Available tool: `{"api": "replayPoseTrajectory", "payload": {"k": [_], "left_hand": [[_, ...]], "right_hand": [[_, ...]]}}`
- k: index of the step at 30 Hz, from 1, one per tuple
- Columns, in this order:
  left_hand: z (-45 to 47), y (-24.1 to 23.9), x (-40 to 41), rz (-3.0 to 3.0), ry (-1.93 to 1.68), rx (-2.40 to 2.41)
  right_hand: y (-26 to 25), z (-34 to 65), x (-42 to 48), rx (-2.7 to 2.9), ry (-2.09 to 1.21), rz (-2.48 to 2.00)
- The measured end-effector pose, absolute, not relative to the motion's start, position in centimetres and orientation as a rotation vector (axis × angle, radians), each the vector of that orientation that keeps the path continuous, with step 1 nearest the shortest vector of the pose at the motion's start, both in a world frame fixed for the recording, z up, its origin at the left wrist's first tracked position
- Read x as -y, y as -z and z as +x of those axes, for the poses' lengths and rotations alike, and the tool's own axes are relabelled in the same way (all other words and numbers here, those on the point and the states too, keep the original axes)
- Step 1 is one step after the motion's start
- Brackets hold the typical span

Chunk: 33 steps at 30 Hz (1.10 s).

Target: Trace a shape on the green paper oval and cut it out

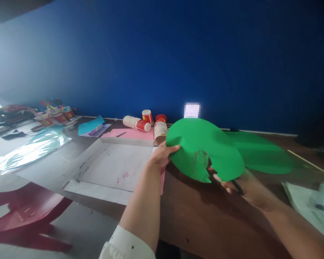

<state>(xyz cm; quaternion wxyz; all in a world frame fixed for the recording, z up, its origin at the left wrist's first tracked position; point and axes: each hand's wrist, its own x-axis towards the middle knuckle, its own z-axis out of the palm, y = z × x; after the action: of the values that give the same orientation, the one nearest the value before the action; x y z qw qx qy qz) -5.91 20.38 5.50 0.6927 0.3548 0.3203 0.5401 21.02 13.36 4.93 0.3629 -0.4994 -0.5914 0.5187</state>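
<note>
A green paper sheet (196,138) with rounded edges is held up over the brown table. My left hand (163,153) pinches its left edge, thumb on top. At the sheet's lower right, my right hand (237,185) is closed around scissors (237,187); a dark handle loop shows, and most of the blades are behind the paper. A jagged cut runs up into the lower edge of the sheet, beside some pencil-like scribbles. Another green paper piece (267,153) lies flat behind my right hand.
A shallow white box lid (97,187) lies left of my arm, near pink paper (135,133). Paper cups (160,131) sit by the blue wall (156,64). Cut red paper (24,212) is at lower left; a small bottle (323,192) on papers (302,198) at right.
</note>
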Motion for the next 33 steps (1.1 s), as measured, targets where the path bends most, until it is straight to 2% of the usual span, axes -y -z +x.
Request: {"api": "replayPoseTrajectory", "payload": {"k": [33], "left_hand": [[-6.1,-5.2,-20.3,0.87,-1.139,-0.701]], "right_hand": [[-5.0,21.5,-12.9,1.6,-1.355,-1.33]]}}
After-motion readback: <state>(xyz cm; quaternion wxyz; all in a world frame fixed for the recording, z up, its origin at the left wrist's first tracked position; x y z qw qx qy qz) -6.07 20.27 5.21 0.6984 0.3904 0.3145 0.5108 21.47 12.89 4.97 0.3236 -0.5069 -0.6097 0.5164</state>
